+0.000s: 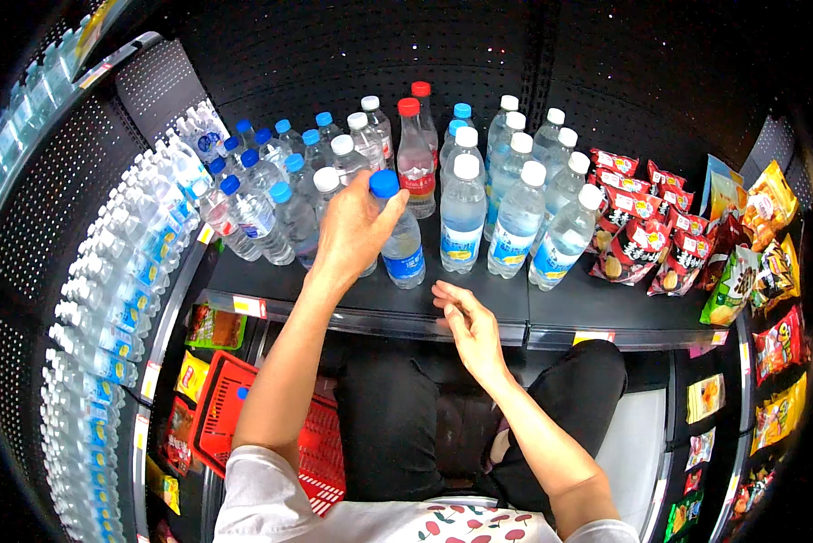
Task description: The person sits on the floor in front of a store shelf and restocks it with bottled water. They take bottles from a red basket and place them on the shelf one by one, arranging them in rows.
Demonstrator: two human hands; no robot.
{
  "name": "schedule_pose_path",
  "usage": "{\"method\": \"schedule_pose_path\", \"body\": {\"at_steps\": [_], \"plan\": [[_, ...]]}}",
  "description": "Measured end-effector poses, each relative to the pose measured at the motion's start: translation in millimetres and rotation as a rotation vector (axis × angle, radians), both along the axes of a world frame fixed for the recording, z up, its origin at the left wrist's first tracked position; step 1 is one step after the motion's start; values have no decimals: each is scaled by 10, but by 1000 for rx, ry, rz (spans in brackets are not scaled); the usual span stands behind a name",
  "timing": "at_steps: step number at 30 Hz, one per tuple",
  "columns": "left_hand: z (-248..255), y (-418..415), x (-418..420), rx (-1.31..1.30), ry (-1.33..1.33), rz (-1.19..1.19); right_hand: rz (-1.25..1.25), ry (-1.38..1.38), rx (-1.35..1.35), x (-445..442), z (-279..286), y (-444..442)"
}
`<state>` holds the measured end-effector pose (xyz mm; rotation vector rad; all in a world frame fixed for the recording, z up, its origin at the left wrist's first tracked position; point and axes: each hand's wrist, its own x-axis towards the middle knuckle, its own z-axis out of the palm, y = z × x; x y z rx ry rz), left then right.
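Note:
My left hand is at the upper part of a blue-capped water bottle, thumb and fingers around its neck just below the cap. The bottle is upright near the front of the black shelf. My right hand hangs over the shelf's front edge, fingers loosely bent, with nothing in it. A bottle with a red cap and red label is behind the held bottle. White-capped water bottles stand in rows to the right; bottles with blue caps stand to the left.
Red snack bags and yellow snack bags are at the right. Many water bottles line the curved left shelf. A red plastic shopping basket is below, beside my left arm. The shelf's front edge carries price tags.

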<state>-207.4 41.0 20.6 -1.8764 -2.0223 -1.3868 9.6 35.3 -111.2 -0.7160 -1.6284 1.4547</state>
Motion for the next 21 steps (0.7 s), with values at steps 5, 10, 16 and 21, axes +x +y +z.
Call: {"method": "schedule_pose_path", "body": {"at_steps": [5,10,16,21], "plan": [[-117,-146,162,-246,-44,107,12,-3,-7,-108,-92,154],[-555,-294,226,-365,-44,159,-9,-75,-10,-300,-156,284],[-1143,-245,94,-340,-431,-67,-49,-168,12,-475,-117,352],[-1276,-19,34,-386,-596,-128,-78,-226,33,-606,-153,404]]}}
